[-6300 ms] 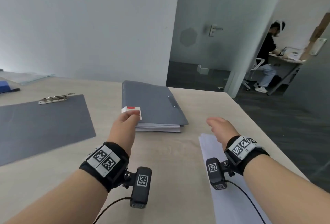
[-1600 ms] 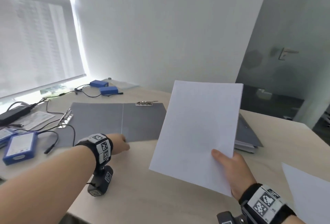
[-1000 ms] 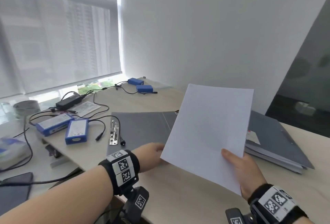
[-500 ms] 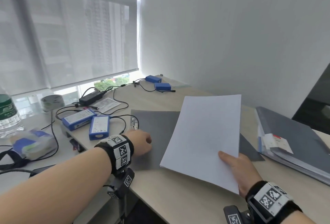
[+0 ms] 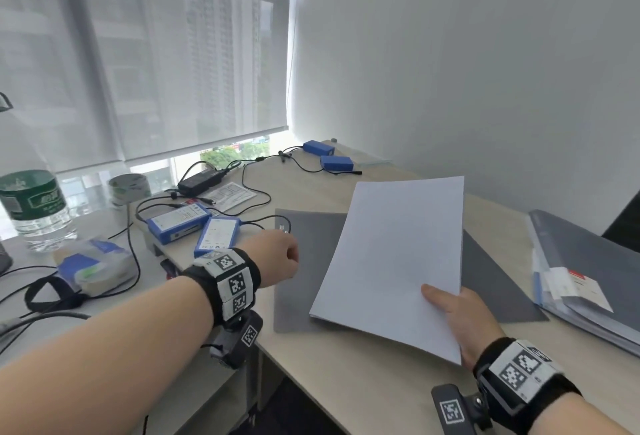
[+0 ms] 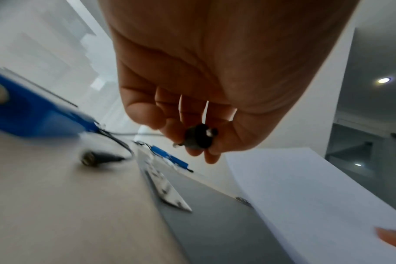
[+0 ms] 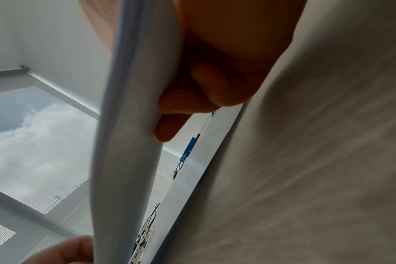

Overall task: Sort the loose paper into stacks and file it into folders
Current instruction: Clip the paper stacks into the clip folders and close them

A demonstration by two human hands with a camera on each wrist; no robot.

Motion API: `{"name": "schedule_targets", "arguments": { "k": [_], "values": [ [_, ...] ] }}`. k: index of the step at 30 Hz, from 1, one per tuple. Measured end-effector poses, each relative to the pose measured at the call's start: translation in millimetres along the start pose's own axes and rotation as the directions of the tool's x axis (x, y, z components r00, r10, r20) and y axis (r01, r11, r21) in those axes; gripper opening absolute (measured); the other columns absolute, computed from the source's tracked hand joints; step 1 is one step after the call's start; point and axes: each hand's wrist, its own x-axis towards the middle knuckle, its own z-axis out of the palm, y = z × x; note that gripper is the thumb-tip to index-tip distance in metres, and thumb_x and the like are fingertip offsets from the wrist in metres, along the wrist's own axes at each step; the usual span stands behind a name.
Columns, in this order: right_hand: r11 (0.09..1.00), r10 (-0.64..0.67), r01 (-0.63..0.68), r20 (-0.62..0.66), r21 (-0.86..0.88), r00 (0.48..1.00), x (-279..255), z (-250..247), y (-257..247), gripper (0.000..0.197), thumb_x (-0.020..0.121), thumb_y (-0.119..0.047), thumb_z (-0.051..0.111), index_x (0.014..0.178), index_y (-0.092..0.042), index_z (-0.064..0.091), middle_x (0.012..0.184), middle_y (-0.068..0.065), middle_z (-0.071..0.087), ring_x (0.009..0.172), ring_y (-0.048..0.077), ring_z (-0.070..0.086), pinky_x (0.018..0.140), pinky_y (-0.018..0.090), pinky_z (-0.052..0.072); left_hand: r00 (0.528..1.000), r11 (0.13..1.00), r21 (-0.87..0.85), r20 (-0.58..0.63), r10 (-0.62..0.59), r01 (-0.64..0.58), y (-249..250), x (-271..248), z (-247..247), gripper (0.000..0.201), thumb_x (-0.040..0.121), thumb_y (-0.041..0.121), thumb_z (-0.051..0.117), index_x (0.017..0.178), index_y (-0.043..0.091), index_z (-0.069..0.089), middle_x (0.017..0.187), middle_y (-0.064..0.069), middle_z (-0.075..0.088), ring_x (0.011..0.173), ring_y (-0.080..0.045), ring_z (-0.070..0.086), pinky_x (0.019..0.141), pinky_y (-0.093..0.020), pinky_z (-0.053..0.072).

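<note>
My right hand (image 5: 462,322) pinches a sheaf of white paper (image 5: 394,261) at its near right corner, thumb on top, fingers (image 7: 185,105) curled underneath, and the sheets hang tilted over the open grey folder (image 5: 304,282) lying flat on the worktop (image 5: 363,386). My left hand (image 5: 277,256) sits at the folder's left edge by the metal clip (image 6: 167,192), fingers curled round a small dark round thing (image 6: 198,136); what it is, I cannot tell. A closed grey folder (image 5: 588,271), stuffed with paper, lies off to my right.
</note>
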Motion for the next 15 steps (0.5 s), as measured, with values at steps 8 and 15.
{"name": "schedule_targets", "arguments": {
  "k": [8, 15],
  "values": [
    [0.996, 0.091, -0.087, 0.138, -0.037, 0.986, 13, 20, -8, 0.020, 0.096, -0.011, 0.064, 0.112, -0.001, 0.068, 0.107, 0.019, 0.075, 0.103, 0.042, 0.070, 0.099, 0.057, 0.051, 0.965, 0.961, 0.152, 0.098, -0.245, 0.229, -39, -5, -5, 0.028, 0.095, 0.033, 0.050, 0.113, 0.024, 0.070, 0.113, 0.001, 0.069, 0.104, -0.020, 0.063, 0.086, -0.027, 0.050],
    [0.985, 0.154, -0.138, 0.166, -0.104, 0.974, 13, 17, -7, 0.016, 0.096, -0.006, 0.062, 0.109, 0.001, 0.069, 0.102, 0.019, 0.076, 0.096, 0.039, 0.072, 0.092, 0.052, 0.055, 0.946, 0.954, -0.010, 0.128, -0.297, 0.301, -35, 22, 7, 0.034, 0.098, 0.024, 0.046, 0.113, 0.009, 0.071, 0.113, -0.010, 0.071, 0.102, -0.026, 0.065, 0.085, -0.030, 0.050]
  ]
}}
